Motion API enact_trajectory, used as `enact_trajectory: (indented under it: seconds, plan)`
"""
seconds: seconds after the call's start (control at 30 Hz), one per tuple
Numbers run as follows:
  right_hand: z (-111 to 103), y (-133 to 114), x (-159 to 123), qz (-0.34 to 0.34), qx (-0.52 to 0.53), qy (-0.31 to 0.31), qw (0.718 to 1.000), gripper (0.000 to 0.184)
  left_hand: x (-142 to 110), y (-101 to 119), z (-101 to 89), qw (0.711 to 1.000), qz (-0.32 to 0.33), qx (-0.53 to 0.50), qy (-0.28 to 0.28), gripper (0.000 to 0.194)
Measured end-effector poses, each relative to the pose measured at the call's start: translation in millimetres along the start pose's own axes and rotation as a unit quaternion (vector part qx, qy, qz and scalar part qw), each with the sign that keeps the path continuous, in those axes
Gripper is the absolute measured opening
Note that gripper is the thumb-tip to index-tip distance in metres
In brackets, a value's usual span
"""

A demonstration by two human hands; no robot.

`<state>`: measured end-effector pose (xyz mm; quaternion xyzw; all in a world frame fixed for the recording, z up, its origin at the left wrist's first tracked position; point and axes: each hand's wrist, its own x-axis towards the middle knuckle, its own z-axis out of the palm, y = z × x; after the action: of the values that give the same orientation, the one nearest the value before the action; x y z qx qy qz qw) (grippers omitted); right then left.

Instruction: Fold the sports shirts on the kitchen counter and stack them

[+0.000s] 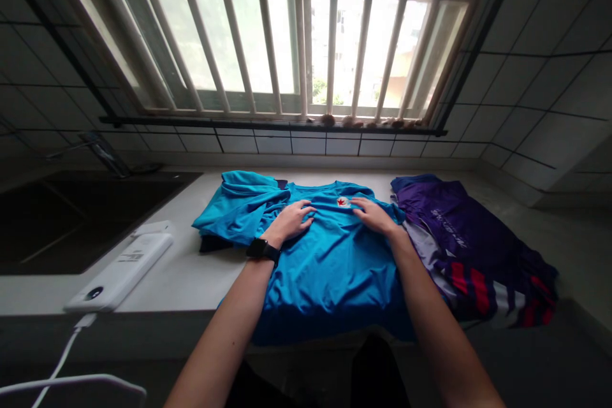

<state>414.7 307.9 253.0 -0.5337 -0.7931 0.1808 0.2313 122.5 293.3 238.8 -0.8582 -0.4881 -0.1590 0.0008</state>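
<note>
A bright blue T-shirt (329, 261) with a red star badge on its chest lies spread on the counter, its lower part hanging over the front edge. My left hand (292, 220) rests on the shirt's left chest area, fingers stretched out and slightly bent; a black watch is on that wrist. Just right of the badge, my right hand (373, 213) lies on the fabric with its fingers extended. Neither hand visibly grips the cloth. A folded pile of blue clothing (239, 204) sits against the shirt's left side.
On the right lies a pile of purple clothing (459, 236) with red and white stripes. A white power bank (122, 268) with a cable stands on the counter at left, beside a dark sink (57, 223) and faucet (108, 156). A barred window is behind.
</note>
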Motion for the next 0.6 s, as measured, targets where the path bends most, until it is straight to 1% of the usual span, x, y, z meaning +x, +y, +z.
enact_trajectory:
  seconds: [0.03,0.1,0.13,0.17,0.2,0.23,0.3,0.33,0.37,0.47,0.5,0.57,0.6]
  plan:
    - [6,-4,0,-0.007,-0.004,-0.053,0.999,0.048,1,-1,0.4,1.000,0.025,-0.009,0.001,0.032]
    - [14,-10,0,-0.023,0.003,-0.122,0.992,0.052,2,-2,1.1,0.999,0.042,-0.017,0.003,0.028]
    - [16,-12,0,-0.040,0.022,-0.140,0.989,0.050,2,-3,1.3,0.999,0.036,-0.016,0.005,0.026]
    - [17,-12,0,-0.058,0.048,-0.146,0.986,0.046,3,-3,1.3,1.000,0.027,-0.014,0.007,0.024]
    - [16,-12,1,-0.071,0.076,-0.139,0.985,0.044,3,-4,1.2,1.000,0.016,-0.010,0.009,0.023]
    - [15,-10,2,-0.076,0.098,-0.118,0.985,0.042,3,-4,1.0,1.000,0.006,-0.005,0.012,0.022]
    - [14,-4,4,-0.058,0.103,-0.056,0.991,0.040,3,-4,0.2,1.000,-0.008,0.004,0.015,0.025]
    - [15,0,5,-0.042,0.087,-0.032,0.995,0.040,3,-3,-0.2,1.000,-0.014,0.010,0.017,0.027]
    - [15,4,5,-0.029,0.066,-0.022,0.997,0.041,3,-3,-0.8,0.999,-0.021,0.016,0.019,0.029]
    - [15,13,7,-0.011,0.017,-0.025,0.999,0.046,1,0,-3.0,0.998,-0.042,0.031,0.021,0.035]
    - [14,15,6,-0.009,0.011,-0.016,1.000,0.047,1,1,-3.9,0.998,-0.046,0.033,0.021,0.037]
    - [10,19,5,0.012,0.001,0.033,0.999,0.053,0,2,-5.7,0.998,-0.050,0.033,0.022,0.039]
    - [6,21,4,0.041,-0.012,0.070,0.997,0.056,0,3,-6.4,0.998,-0.049,0.034,0.023,0.040]
